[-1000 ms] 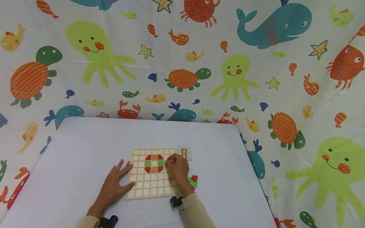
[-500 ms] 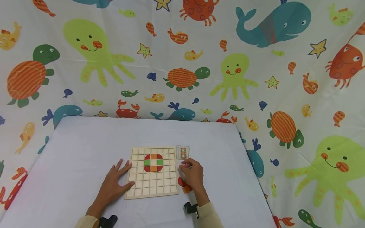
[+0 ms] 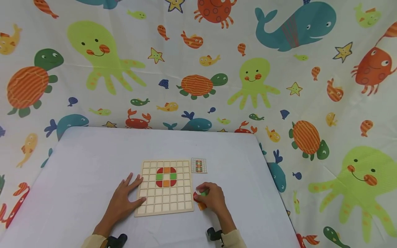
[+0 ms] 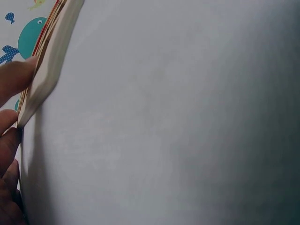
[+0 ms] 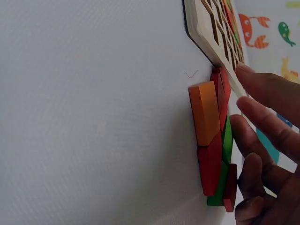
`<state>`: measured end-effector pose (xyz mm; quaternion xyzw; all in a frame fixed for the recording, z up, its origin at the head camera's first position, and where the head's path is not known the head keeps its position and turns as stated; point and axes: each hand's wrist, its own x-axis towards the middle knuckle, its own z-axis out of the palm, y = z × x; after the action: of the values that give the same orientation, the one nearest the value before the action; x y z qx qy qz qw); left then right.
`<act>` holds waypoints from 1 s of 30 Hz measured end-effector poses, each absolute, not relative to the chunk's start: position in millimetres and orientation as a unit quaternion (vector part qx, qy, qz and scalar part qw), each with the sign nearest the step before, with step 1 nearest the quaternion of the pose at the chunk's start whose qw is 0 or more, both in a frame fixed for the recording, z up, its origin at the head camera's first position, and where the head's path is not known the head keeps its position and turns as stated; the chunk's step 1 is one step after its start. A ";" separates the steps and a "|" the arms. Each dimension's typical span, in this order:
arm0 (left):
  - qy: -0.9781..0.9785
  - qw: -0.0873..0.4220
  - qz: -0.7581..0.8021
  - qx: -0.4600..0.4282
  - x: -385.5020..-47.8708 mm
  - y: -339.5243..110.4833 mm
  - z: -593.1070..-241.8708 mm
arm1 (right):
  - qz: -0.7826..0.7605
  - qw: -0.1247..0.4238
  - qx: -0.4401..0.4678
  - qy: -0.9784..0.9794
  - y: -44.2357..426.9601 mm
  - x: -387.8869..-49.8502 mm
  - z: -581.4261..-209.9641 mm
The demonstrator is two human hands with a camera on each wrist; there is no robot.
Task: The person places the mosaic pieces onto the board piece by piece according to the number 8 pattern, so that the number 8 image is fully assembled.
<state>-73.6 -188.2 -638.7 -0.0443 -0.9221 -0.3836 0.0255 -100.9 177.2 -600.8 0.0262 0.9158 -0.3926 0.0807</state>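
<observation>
A square wooden grid board [image 3: 167, 201] lies on the white table. Near its top, red, orange and green pieces [image 3: 166, 177] form a rounded ring around a bare cell. My left hand [image 3: 122, 196] rests spread along the board's left edge, thumb and fingertips touching it. To the right of the board, my right hand [image 3: 214, 198] hovers over a small heap of loose blocks. In the right wrist view its fingers are loosely bent beside an orange block [image 5: 205, 115], red blocks [image 5: 209, 166] and green blocks [image 5: 227, 140]. No block shows between them; the head view partly hides the heap.
A small pattern card [image 3: 199, 165] with a coloured grid drawing lies at the board's upper right. White cloth covers the table [image 3: 124, 144]. A curtain [image 3: 214, 44] printed with sea animals hangs behind and beside it.
My right hand has moved from the board's right side, rightward and then down toward me, to the loose blocks. My left hand stays at the board's edge.
</observation>
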 end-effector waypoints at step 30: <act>-0.924 0.019 -0.379 -0.040 -74.1 -189.6 -640.3 | -0.491 0.043 -0.040 0.869 169.3 -110.2 -599.6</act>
<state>-74.1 -189.6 -640.3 -0.0401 -0.9243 -0.3790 0.0188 -110.2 169.3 -599.6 -0.0402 0.8692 -0.4909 0.0434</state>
